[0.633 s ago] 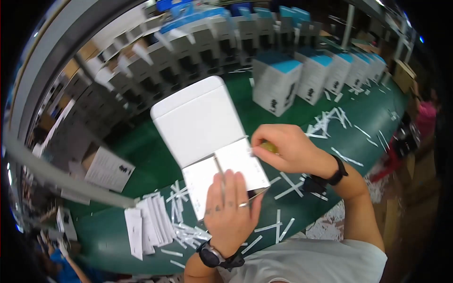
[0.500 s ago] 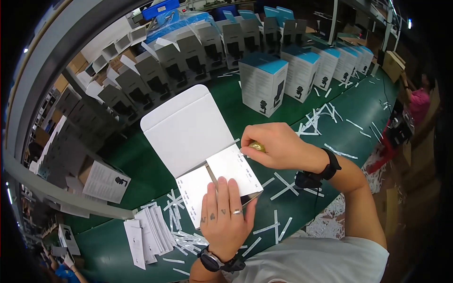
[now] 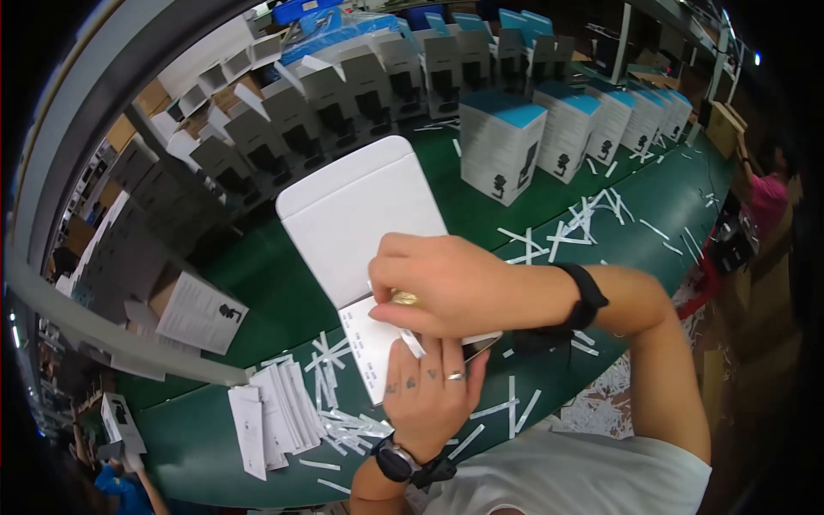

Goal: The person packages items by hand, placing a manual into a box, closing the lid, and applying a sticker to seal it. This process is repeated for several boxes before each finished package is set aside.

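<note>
An open white box (image 3: pixel 369 352) lies before me on the green table, its broad white lid (image 3: pixel 356 210) folded away from me. Flat on the box top rests my left hand (image 3: pixel 429 386), fingers stretched out. My right hand (image 3: pixel 438 287) is over the box, just beyond the left fingertips, its fingers closed around a small shiny gold-coloured thing (image 3: pixel 403 299) whose kind I cannot make out. Below the right hand a thin white strip (image 3: pixel 412 343) shows against the left fingers; where it is attached is hidden. A dark edge (image 3: pixel 481 346) of the contents shows by my left thumb.
Grey-white cartons with blue tops (image 3: pixel 502 146) stand along the far right, and several open cartons (image 3: pixel 300 120) curve behind. Loose white strips (image 3: pixel 584 219) litter the table. A pile of white leaflets (image 3: pixel 275 421) lies left. Other people work at the far right (image 3: pixel 764 193) and lower left (image 3: pixel 129 485).
My right hand has moved left from the box's right side to over its middle, still holding the gold-coloured thing. A white strip now shows beneath it. The left hand stays on the box.
</note>
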### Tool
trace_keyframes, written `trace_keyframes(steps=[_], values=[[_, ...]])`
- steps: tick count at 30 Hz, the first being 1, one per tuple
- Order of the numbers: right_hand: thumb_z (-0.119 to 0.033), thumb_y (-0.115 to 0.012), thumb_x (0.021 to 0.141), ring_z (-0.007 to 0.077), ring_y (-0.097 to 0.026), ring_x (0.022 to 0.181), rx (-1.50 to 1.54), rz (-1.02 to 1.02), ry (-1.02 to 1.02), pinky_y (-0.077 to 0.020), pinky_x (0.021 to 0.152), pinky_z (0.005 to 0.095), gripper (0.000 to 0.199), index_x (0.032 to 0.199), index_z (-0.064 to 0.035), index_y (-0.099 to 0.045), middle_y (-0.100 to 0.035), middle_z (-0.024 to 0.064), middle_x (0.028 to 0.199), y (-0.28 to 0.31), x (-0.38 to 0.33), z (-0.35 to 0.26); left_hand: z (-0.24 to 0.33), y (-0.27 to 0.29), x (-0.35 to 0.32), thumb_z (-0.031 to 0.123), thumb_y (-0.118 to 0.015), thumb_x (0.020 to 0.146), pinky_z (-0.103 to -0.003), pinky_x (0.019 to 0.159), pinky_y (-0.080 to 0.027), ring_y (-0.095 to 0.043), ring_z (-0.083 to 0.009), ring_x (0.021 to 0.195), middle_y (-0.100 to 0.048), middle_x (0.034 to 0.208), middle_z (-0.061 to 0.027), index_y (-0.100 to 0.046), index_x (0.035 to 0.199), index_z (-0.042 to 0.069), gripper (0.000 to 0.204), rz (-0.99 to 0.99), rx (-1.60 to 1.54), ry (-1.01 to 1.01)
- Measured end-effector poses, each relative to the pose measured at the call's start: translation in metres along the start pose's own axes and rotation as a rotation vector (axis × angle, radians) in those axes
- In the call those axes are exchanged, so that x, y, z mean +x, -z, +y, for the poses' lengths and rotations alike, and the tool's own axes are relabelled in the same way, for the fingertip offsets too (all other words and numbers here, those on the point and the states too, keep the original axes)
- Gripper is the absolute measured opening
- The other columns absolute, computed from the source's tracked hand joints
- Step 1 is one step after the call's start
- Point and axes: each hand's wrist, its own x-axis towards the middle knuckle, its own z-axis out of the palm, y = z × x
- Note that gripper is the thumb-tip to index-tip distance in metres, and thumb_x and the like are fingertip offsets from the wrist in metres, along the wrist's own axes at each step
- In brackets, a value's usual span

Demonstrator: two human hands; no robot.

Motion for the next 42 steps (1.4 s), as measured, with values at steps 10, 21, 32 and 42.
trace_keyframes(steps=[10, 21, 32, 42], values=[[-0.03, -0.073, 0.083, 0.0355, -0.063, 0.077, -0.137, -0.327, -0.115, -0.0508, 0.067, 0.0434, 0.029, 0.086, -0.0056, -0.059, -0.06, 0.0128, 0.086, -0.052, 0.031, -0.006, -0.01, -0.004, -0.002, 0.033, -0.074, 0.076, -0.043, 0.077, -0.052, -0.066, -0.0332, 0.088, -0.068, 0.098, -0.0135, -0.069, 0.106, 0.002, 0.044, 0.071, -0.024, -0.076], [-0.046, -0.08, 0.073, 0.0239, -0.067, 0.083, -0.192, 0.402, -0.283, -0.0532, 0.073, 0.035, 0.058, 0.108, -0.0042, -0.061, -0.066, 0.012, 0.09, 0.065, -0.008, 0.061, -0.004, 0.011, 0.005, 0.031, -0.073, 0.083, -0.045, 0.098, -0.048, -0.061, -0.0396, 0.116, -0.063, 0.127, -0.0197, -0.062, 0.126, 0.001, 0.053, -0.035, -0.048, -0.032], [-0.047, -0.064, 0.092, 0.0072, -0.058, 0.076, 0.344, -0.007, -0.57, -0.0463, 0.06, 0.0261, 0.051, 0.121, -0.0051, -0.063, -0.071, 0.0059, 0.094, 0.067, 0.012, 0.117, -0.024, 0.051, 0.015, 0.012, -0.067, 0.084, -0.052, 0.109, -0.036, -0.048, -0.0384, 0.131, -0.055, 0.14, -0.0147, -0.055, 0.136, 0.005, 0.053, -0.389, -0.076, -0.083], [-0.021, -0.066, 0.091, 0.0226, -0.065, 0.071, 0.097, -0.312, 0.073, -0.0505, 0.063, 0.0323, 0.021, 0.102, -0.0043, -0.073, -0.069, 0.0089, 0.084, 0.04, -0.009, 0.002, -0.052, 0.055, 0.017, 0.029, -0.068, 0.088, -0.041, 0.079, -0.053, -0.065, -0.0321, 0.098, -0.067, 0.113, -0.011, -0.069, 0.113, 0.007, 0.033, -0.299, -0.387, -0.036]])
